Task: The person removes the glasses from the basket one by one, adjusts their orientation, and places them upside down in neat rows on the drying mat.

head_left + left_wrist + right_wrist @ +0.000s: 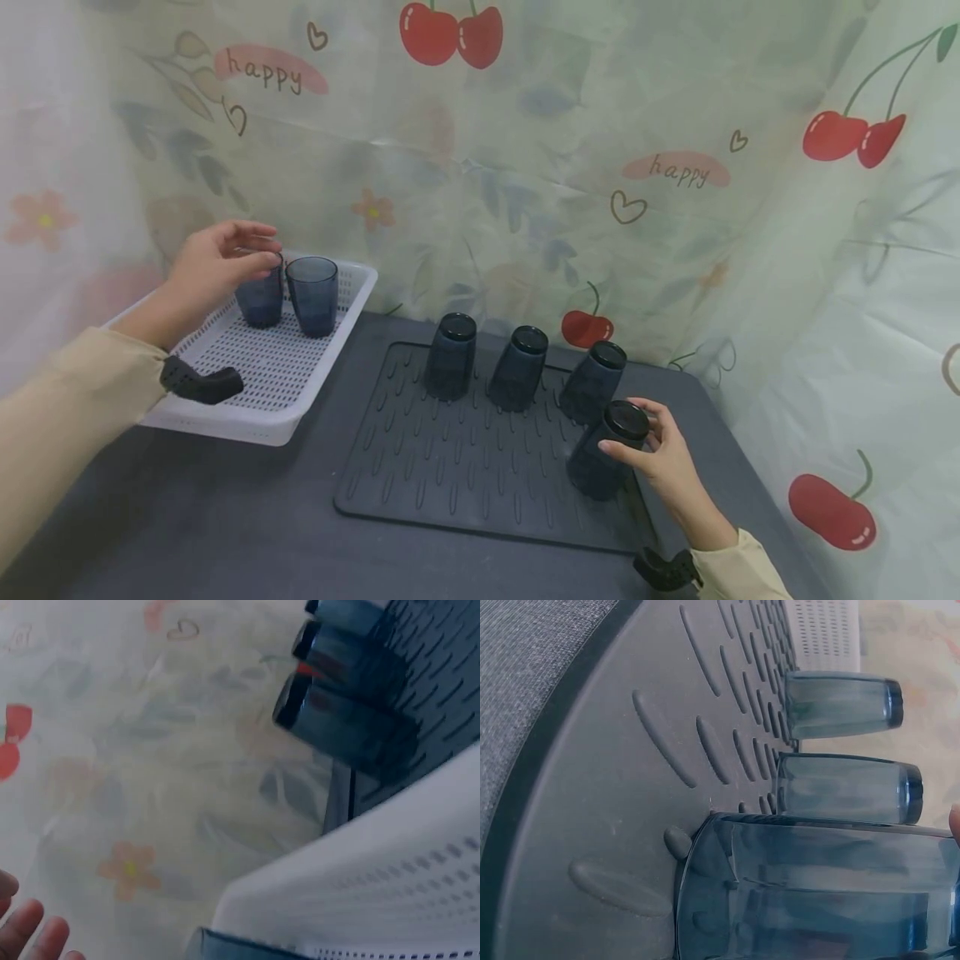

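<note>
My left hand point(213, 267) is over the white basket point(281, 427), its fingers reaching past the rim of an upright dark blue drinking glass point(261, 307). In the left wrist view the fingertips point(22, 930) look fairly straight; whether they touch this glass is hidden. A second upright glass point(315, 300) stands beside it. On the black drying mat point(450, 500), my right hand point(667, 458) holds an upside-down glass point(596, 467) near its base, thumb on the near side. Its rim meets the mat in the right wrist view.
Three more upside-down glasses stand in a row along the mat's back edge: left point(450, 362), middle point(517, 371) and right point(592, 387). The right one is close behind the held glass. A printed curtain point(487, 233) hangs behind the dark grey table point(225, 517).
</note>
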`<state>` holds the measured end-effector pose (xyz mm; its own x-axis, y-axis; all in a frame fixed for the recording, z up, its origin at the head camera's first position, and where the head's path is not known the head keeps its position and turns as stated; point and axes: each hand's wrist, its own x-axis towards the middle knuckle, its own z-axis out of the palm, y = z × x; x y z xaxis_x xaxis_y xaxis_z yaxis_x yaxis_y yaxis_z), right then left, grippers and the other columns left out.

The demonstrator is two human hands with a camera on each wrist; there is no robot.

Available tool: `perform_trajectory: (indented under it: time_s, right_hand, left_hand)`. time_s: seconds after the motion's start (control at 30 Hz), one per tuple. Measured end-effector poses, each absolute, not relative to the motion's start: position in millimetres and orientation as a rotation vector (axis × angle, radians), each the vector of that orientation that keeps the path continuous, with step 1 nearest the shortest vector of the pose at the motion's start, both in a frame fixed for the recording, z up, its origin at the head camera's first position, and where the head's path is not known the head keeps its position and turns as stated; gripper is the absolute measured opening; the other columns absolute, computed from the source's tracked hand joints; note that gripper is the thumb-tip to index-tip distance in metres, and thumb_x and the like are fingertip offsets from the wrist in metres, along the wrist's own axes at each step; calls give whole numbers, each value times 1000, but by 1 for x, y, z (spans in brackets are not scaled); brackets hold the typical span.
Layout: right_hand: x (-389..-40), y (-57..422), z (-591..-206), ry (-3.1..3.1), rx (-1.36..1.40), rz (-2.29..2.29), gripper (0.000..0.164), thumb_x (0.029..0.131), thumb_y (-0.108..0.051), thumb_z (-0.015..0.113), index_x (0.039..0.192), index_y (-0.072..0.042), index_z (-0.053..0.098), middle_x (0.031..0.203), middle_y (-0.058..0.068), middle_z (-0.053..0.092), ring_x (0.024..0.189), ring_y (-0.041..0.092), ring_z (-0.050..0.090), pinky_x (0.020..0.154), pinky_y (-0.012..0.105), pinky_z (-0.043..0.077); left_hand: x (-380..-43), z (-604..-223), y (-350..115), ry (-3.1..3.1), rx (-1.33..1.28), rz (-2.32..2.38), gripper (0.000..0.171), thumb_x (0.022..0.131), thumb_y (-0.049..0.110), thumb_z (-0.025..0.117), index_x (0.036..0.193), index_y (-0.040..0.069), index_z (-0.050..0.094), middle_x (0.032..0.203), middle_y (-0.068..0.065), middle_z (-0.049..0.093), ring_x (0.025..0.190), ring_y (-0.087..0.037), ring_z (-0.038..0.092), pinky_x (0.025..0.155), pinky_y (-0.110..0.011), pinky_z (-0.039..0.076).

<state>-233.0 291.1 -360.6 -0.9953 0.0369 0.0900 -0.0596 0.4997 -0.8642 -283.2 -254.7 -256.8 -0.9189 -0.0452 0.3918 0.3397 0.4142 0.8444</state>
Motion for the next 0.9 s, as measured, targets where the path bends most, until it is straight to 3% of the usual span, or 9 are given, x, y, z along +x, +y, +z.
perform_trajectory:
  time_s: [0.13, 0.33, 0.43, 0.67, 0.9]
  right_hand:
    - [-233, 290, -360, -2640, 18, 1517, 80, 81, -19, 79, 145, -14, 31, 124, 8, 44, 99, -4, 52, 93, 37, 47]
    - [-233, 291, -360, -2647, 5, 1518, 81, 81, -20, 80, 145, -14, 30, 125, 8, 44, 102, 3, 52, 92, 38, 47]
    - [-233, 290, -361, -2646, 5, 1512, 81, 81, -20, 80, 145, -14, 30, 125, 9, 44, 106, 7, 51, 93, 40, 46]
    - [-233, 290, -361, -2644, -4, 1514, 81, 81, -21, 80, 145, -15, 31, 126, 9, 44, 112, 13, 50, 95, 41, 46]
    - [-234, 292, -360, -2648, -13, 1521, 81, 81, -21, 80, 145, -16, 31, 128, 9, 44, 106, 5, 51, 94, 38, 46]
  left_hand:
    - [-293, -262, -264, -2310, -159, -1452, 39, 97, 20, 59, 133, 10, 48, 100, 27, 55, 92, 9, 55, 77, -10, 46]
    - [-306, -270, -269, -2342, 7, -1397, 58, 97, 31, 57, 146, 7, 37, 136, -10, 49, 125, -26, 49, 95, -34, 44]
    - [-315, -276, -272, -2324, 63, -1385, 60, 97, 29, 58, 146, 4, 35, 144, -20, 42, 131, -34, 44, 101, -43, 43]
    - [-330, -290, -280, -2291, 130, -1413, 63, 96, 20, 57, 148, 1, 28, 150, -23, 33, 138, -37, 35, 108, -51, 37]
    - [-339, -304, -289, -2272, 172, -1371, 64, 96, 18, 55, 149, -1, 25, 153, -22, 30, 139, -39, 32, 111, -51, 32]
